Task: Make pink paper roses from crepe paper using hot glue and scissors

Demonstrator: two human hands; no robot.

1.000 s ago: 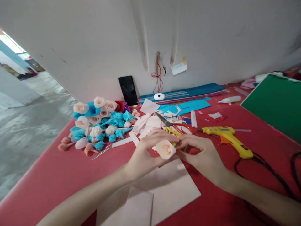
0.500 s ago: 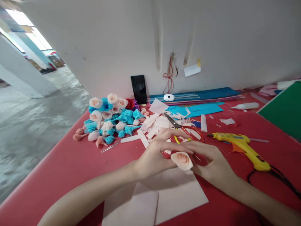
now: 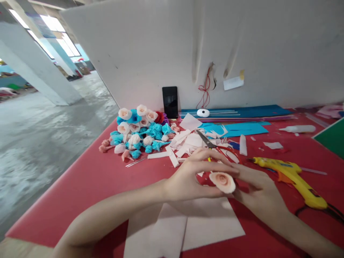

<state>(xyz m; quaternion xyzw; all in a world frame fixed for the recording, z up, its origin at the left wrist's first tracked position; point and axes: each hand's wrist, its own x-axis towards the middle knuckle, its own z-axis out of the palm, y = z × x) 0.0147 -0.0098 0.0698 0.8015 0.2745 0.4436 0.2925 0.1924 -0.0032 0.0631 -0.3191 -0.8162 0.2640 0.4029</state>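
A small pale pink paper rose [image 3: 222, 181] is held above the red table [image 3: 88, 179] between both hands. My left hand [image 3: 193, 177] pinches it from the left, fingers closed around its side. My right hand [image 3: 259, 191] grips it from the right and below, fingers curled. Under the hands lie pale pink paper sheets [image 3: 199, 222]. Red-handled scissors [image 3: 217, 148] rest just beyond the fingers.
A pile of blue, white and pink paper flowers [image 3: 139, 134] sits at the left rear, paper scraps [image 3: 185, 139] beside it. A yellow glue gun [image 3: 292, 173] with black cord lies right. Blue sheets [image 3: 236, 127], a glue bottle [image 3: 298, 128], a black phone [image 3: 170, 101] and green board [image 3: 331, 138] line the back.
The view has swung left and the hands with the rose now sit further right and lower in the picture. The grip on the rose stays the same.
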